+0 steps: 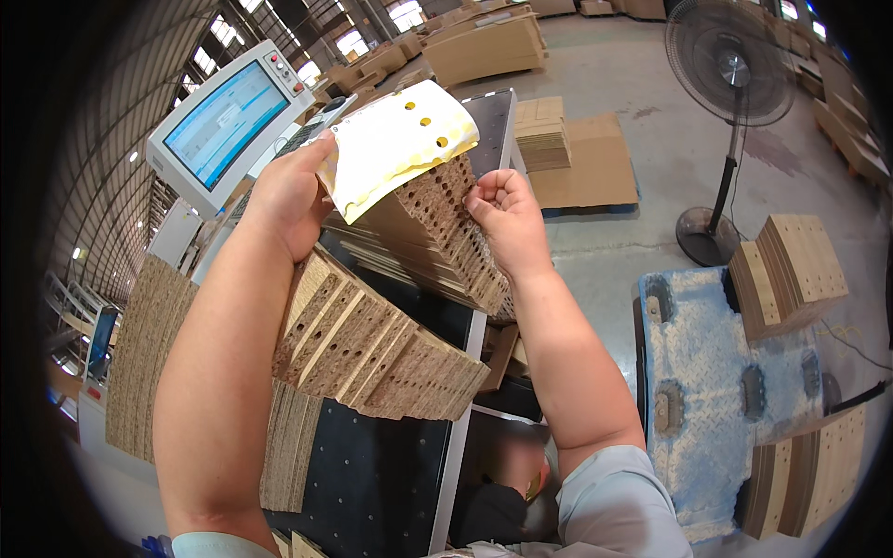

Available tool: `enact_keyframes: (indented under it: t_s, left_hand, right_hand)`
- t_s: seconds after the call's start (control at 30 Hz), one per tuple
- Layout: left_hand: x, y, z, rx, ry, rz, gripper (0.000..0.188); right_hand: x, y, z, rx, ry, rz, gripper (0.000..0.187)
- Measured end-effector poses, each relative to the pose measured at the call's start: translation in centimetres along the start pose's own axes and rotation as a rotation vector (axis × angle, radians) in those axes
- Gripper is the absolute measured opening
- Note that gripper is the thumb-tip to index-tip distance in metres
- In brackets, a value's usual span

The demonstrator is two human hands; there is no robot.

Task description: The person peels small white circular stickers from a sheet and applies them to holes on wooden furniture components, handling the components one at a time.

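Observation:
A white and yellow sheet [400, 139] with several round holes lies across the top of a tall stack of drilled particle boards [437, 232]. My left hand [296, 191] grips the sheet's left edge, thumb over it and fingers partly hidden under it. At the stack's right side, my right hand [510, 221] is closed in a pinch close to the drilled board edges. Whatever its fingertips hold, if anything, does not show. Between my forearms, nearer to me, sits another row of drilled particle boards [372, 344].
A black worktable [372, 465] lies beneath the boards, with a monitor [228, 121] at far left. More boards [149, 358] stand left of my arm. On the right are a blue pallet [698, 372], board stacks [791, 270] and a standing fan [730, 74]. Cardboard [595, 167] lies behind.

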State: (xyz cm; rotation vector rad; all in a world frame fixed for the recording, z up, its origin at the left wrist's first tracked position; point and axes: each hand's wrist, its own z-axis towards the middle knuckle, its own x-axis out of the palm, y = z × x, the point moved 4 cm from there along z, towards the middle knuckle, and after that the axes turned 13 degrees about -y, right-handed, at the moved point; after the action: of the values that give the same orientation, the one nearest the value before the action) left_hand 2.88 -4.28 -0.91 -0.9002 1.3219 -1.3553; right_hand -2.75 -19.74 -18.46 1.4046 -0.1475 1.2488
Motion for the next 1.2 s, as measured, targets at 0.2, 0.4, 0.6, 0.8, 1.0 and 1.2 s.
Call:
enact_keyframes:
  t_s: [0.2, 0.4, 0.6, 0.8, 1.0, 1.2]
  left_hand:
    - [-0.1, 0.1, 0.3, 0.002, 0.000, 0.000, 0.037]
    - [-0.5, 0.3, 0.9, 0.012, -0.001, 0.024, 0.036]
    - [-0.4, 0.3, 0.7, 0.004, -0.007, 0.015, 0.035]
    - [-0.2, 0.0, 0.5, 0.002, -0.016, 0.018, 0.037]
    - [-0.5, 0.3, 1.0, 0.011, 0.000, 0.028, 0.037]
    - [-0.4, 0.3, 0.7, 0.010, 0.008, 0.023, 0.036]
  right_hand:
    - [0.3, 0.3, 0.1, -0.110, -0.055, -0.136, 0.015]
    - [0.7, 1.1, -0.5, -0.293, -0.092, -0.348, 0.016]
    - [0.0, 0.8, 0.0, -0.221, -0.142, -0.326, 0.021]
    - [-1.1, 0.1, 0.7, -0.095, -0.183, 0.062, 0.027]
    - [0.7, 1.0, 0.4, -0.017, -0.002, 0.137, 0.026]
    - [1.1, 0.8, 0.4, -0.087, -0.036, 0.021, 0.023]
